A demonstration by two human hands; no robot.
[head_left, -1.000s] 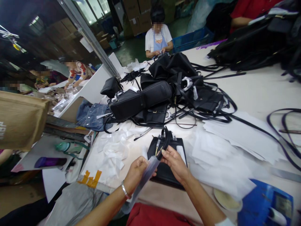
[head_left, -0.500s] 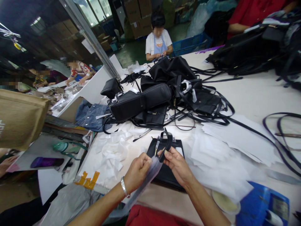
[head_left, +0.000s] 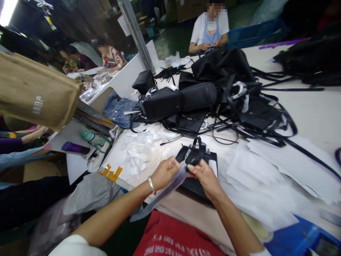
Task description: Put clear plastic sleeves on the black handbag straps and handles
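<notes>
In front of me on the table lies a black handbag (head_left: 190, 186). Its black handle (head_left: 200, 151) stands up, and a gold zipper pull (head_left: 185, 159) shows beside it. My left hand (head_left: 164, 174) is closed in a pinch on a long translucent plastic strip (head_left: 166, 192), whose loose end trails down past the table edge. With thumb and fingers, my right hand (head_left: 206, 179) grips the base of the handle, where the strip's upper end meets it. Fingers partly hide that contact.
Beyond the bag is a heap of black bags (head_left: 191, 97) with loose straps. White sheets (head_left: 258, 174) spread at right, near a blue device (head_left: 298, 236). White strips (head_left: 138, 149), orange tape (head_left: 112, 173) and a denim garment (head_left: 121, 111) are at left. A person (head_left: 210, 28) sits across the table.
The camera view has turned, so the bags and table appear farther right and the far heap higher. Both hands keep their grips close together, with the strip now meeting the handle's base.
</notes>
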